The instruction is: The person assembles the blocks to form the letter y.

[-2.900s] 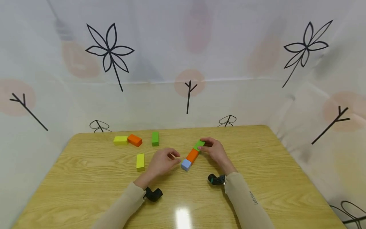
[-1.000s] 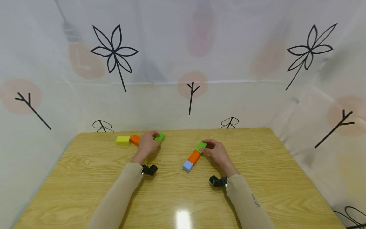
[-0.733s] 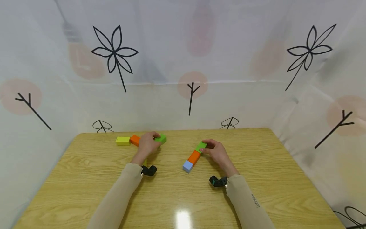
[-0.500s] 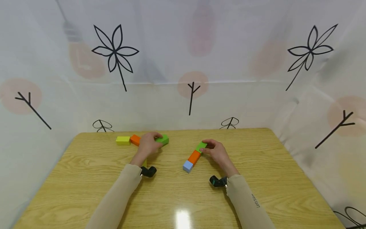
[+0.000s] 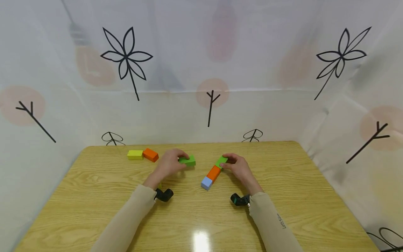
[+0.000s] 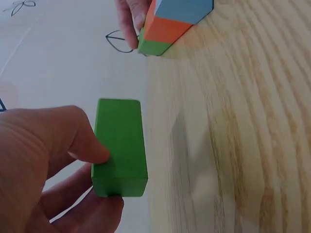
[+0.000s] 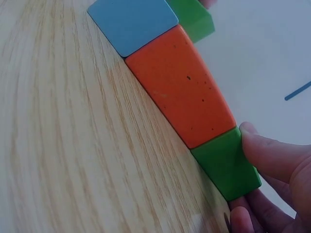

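Note:
My left hand (image 5: 171, 163) pinches a green block (image 6: 120, 145) between thumb and fingers. In the left wrist view that block is off the table, its shadow falling on the wood. My right hand (image 5: 239, 168) grips another green block (image 7: 228, 162), the far end of a slanting row on the table. Against it lies an orange block (image 7: 182, 87), and a light blue block (image 7: 133, 24) ends the row on the near side. The three touch end to end. The held block is left of the row, apart from it.
At the back left of the wooden table (image 5: 78, 210) a yellow block (image 5: 135, 155) touches an orange block (image 5: 150, 154) at one corner. Another yellow block (image 5: 160, 186) is mostly hidden behind my left wrist. A patterned cloth (image 5: 176, 115) hangs behind the table.
My left hand reached to the back, took the green block there, turned it sideways and carried it rightward toward the row. The right hand has stayed on its green block.

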A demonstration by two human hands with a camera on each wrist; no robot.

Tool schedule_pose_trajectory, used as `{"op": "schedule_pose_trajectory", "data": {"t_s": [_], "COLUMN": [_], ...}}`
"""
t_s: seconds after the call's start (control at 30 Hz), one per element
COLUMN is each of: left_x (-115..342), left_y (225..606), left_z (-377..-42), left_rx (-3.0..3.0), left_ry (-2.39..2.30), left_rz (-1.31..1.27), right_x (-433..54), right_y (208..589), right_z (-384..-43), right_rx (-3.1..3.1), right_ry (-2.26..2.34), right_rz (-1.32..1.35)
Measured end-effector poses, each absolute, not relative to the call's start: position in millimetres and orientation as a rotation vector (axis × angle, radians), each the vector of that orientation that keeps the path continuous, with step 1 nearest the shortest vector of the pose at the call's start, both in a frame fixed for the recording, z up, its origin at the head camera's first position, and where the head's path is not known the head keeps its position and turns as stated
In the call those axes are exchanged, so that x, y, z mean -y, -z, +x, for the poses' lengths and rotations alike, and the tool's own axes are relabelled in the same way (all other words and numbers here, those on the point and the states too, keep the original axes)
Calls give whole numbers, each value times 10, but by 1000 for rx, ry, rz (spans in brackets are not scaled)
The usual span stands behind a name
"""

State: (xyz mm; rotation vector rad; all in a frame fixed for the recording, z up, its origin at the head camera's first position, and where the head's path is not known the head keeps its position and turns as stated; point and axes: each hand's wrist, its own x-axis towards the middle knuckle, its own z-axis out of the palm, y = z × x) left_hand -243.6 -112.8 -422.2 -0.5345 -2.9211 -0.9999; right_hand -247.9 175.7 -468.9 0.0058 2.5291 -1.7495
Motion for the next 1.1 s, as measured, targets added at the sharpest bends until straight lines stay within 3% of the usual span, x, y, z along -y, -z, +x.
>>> {"op": "schedule_pose_trajectory", "data": {"t_s": [0.47,1.1], "left_x": [1035,1002], "left_y": [4260,4338], "left_z": [-2346,-2377], "left_rx": [2969,2942], "left_ry": [875,903], "left_rz": [-1034,-1239], "right_x": [-1760,-1755], "right_y": [4694,4692], "right_z": [-2478,-2466], "right_rx": [-2530,-2557], "right_ry": [1745,1720], "right_rz": [3,8]}}
